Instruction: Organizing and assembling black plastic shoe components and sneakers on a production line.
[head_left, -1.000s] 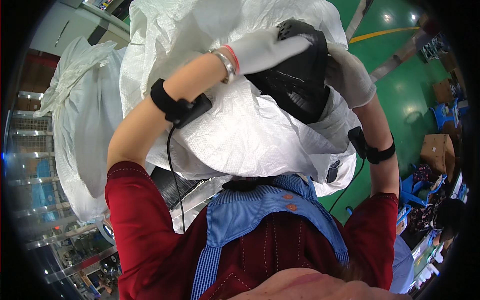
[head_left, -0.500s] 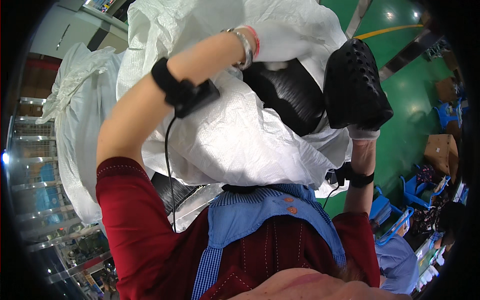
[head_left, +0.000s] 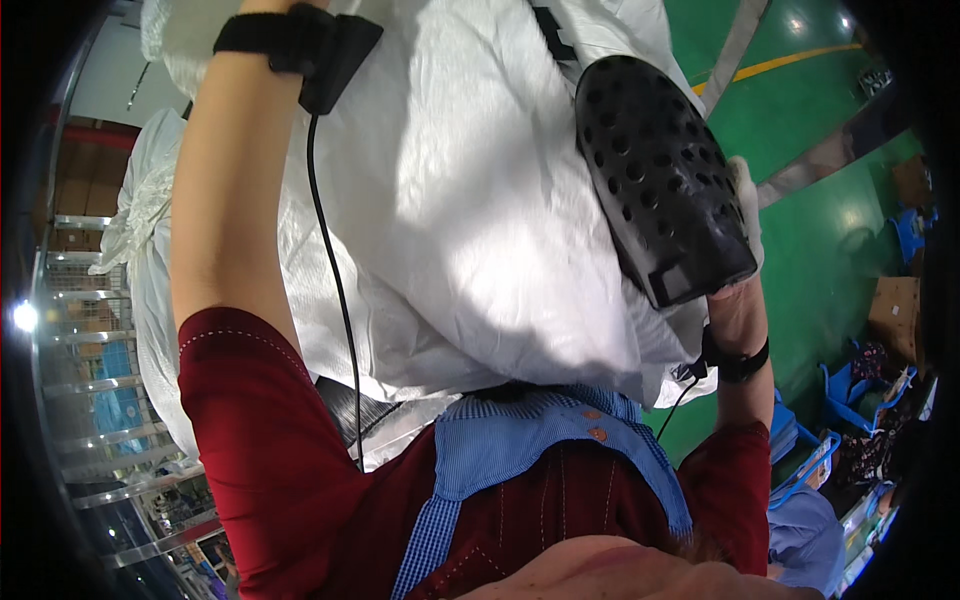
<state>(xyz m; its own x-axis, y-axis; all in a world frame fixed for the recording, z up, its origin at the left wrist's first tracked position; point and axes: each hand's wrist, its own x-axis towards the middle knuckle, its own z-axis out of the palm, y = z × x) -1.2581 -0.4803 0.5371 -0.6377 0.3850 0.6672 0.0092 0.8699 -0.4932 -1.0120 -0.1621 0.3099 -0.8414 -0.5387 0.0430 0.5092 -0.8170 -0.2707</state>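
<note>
At the right, my right hand (head_left: 747, 215) in a white glove is closed on a black perforated plastic shell (head_left: 665, 185), rounded at its far end and blunt at the near one. Most of its fingers are hidden behind the shell. A large white woven sack (head_left: 470, 250) fills the middle, in front of my body, and the shell is over its right side. My left arm stretches forward along the sack's left side. My left hand is past the top edge, out of sight. A small black piece (head_left: 552, 32) shows between folds of the sack at the top.
Another tied white sack (head_left: 150, 225) stands at the left, beside metal racks (head_left: 90, 340). A metal bar (head_left: 830, 155) crosses above the green floor (head_left: 800, 270) at the right. Beyond are cardboard boxes (head_left: 895, 310), blue crates (head_left: 850, 395) and a person in blue (head_left: 805, 530).
My left arm has swung up and left, taking the hand out of view. White sack cloth now covers the dark opening where black pieces showed. The shell has shifted left and tilted.
</note>
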